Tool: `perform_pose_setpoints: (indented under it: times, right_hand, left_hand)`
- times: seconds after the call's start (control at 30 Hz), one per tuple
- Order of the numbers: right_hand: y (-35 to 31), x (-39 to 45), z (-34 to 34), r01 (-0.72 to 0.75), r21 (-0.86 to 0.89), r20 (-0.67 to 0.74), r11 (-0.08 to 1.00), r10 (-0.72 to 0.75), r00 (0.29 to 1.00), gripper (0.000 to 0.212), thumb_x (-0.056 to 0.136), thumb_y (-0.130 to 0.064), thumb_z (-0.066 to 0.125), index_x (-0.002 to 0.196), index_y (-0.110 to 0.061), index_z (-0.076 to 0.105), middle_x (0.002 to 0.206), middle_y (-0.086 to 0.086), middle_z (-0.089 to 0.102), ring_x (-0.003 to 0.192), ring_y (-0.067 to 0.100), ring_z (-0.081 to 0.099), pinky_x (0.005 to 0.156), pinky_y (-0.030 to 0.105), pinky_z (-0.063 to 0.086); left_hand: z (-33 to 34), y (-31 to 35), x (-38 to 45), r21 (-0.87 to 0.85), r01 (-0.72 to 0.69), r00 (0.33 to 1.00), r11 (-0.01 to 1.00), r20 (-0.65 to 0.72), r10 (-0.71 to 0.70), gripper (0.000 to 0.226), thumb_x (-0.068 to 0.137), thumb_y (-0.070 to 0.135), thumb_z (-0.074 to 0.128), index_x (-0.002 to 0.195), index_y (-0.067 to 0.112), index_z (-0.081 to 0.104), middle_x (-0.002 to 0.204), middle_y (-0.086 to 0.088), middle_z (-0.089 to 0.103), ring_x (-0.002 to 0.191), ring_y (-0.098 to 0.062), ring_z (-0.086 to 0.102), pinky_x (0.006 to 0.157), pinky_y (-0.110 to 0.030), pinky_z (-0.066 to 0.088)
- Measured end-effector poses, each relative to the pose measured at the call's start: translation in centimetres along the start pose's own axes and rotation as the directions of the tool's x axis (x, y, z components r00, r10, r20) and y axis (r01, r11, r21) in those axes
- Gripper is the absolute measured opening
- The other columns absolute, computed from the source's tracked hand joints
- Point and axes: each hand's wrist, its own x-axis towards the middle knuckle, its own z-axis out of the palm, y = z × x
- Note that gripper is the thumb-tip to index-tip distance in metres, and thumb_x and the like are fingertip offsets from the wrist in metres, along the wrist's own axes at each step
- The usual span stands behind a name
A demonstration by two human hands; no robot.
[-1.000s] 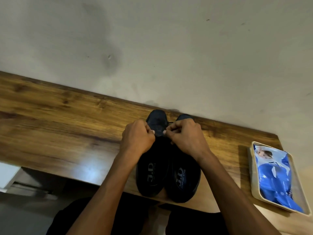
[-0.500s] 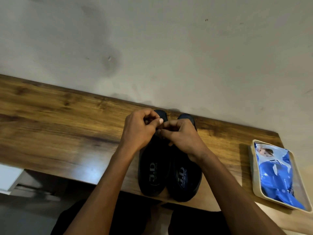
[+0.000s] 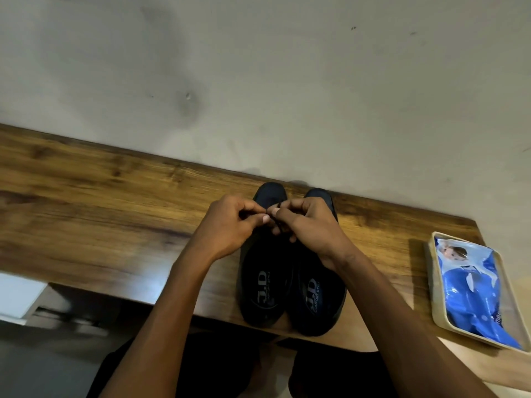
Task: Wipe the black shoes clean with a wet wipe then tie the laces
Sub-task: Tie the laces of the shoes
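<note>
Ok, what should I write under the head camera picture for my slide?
Both hands, left and right, pinch a lace over two black shoes on a wooden table.

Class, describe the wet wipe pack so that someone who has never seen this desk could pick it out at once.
Start at the wooden desk against the pale wall and follow it to its right end. There a shallow cream tray lies apart from the black shoes. The wet wipe pack lies inside it: glossy blue and white plastic, the only brightly coloured thing there.

Both shoe insoles say "J.D", left one [image 3: 263, 291] and right one [image 3: 311, 295]. Right adds "COMFORT STYLE"; the left's small print is blurry.
</note>
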Motion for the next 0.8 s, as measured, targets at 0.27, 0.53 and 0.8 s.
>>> perform_pose_setpoints:
  times: [0.27, 0.53, 0.8]
  right_hand:
    - [0.3, 0.1, 0.3, 0.017, 0.017, -0.053, 1.0, -0.016, 0.998, 0.018, 0.095, -0.024, 0.067, 0.084, -0.013, 0.074, 0.075, 0.007, 0.076, 0.064, 0.013, 0.066, 0.052, 0.022, 0.045]
    - [0.7, 0.5, 0.3, 0.015, 0.007, -0.164, 1.0, -0.014, 0.986, 0.023, 0.086, -0.017, 0.077, 0.104, -0.018, 0.065, 0.075, 0.004, 0.077, 0.067, 0.012, 0.074, 0.057, 0.025, 0.05]
    - [0.4, -0.2, -0.4, 0.242, -0.527, 0.062, 0.815, -0.247, 0.967, 0.016, 0.09, -0.026, 0.069, 0.103, -0.024, 0.079, 0.088, -0.01, 0.075, 0.079, -0.002, 0.066, 0.064, 0.007, 0.046]
  left_hand:
    - [0.9, 0.1, -0.1, 0.06, 0.038, 0.997, 0.997, -0.074, -0.034, 0.011, 0.086, 0.034, 0.075, 0.08, 0.026, 0.077, 0.072, 0.01, 0.07, 0.052, 0.004, 0.056, 0.051, -0.019, 0.045]
    - [1.1, 0.3, 0.2, 0.027, 0.046, 0.996, 0.999, -0.078, -0.044, 0.003, 0.084, 0.025, 0.077, 0.084, 0.022, 0.077, 0.076, 0.006, 0.073, 0.061, 0.003, 0.061, 0.05, -0.01, 0.042]
    - [1.1, 0.4, 0.2, 0.065, 0.07, 0.99, 0.995, -0.129, -0.061, 0.01, 0.089, 0.022, 0.071, 0.08, 0.024, 0.074, 0.075, 0.009, 0.071, 0.07, -0.002, 0.062, 0.058, -0.017, 0.04]
